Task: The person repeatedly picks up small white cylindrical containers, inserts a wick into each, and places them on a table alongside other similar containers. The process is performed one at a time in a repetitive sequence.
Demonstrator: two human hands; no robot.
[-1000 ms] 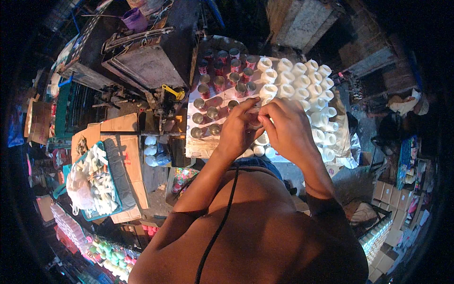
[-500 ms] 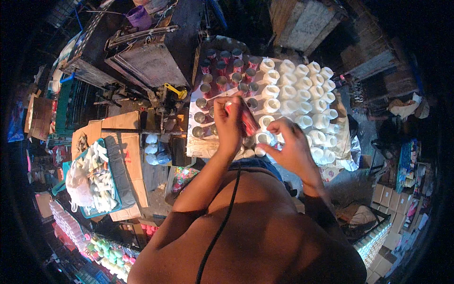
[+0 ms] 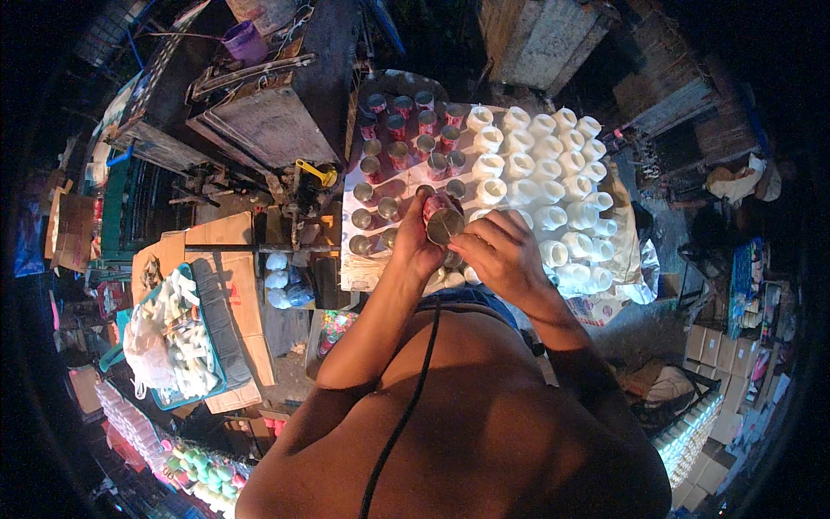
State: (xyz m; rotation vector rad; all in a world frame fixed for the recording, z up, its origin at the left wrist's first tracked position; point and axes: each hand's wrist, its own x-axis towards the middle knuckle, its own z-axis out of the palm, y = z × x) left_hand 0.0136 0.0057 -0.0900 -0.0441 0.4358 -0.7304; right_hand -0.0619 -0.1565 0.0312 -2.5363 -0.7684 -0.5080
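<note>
My left hand (image 3: 417, 246) grips a red metal can (image 3: 442, 218), tilted with its silvery end toward me, just above a white board (image 3: 367, 272). My right hand (image 3: 501, 255) is at the can's right side, fingers curled against its rim. On the board's left half stand several red cans (image 3: 402, 130) in rows. Its right half is filled with several white cups (image 3: 540, 173). A black cord (image 3: 406, 406) hangs down my bare chest.
A dark metal machine (image 3: 259, 121) with a yellow part (image 3: 318, 173) stands left of the board. Cardboard sheets (image 3: 220, 259), a teal tray of white pieces (image 3: 186, 337) and a plastic bag lie lower left. Stacked boxes (image 3: 726, 346) sit at right.
My left hand has lifted a red can off the board and turned it end-up. My right hand has moved from the board to the can's side.
</note>
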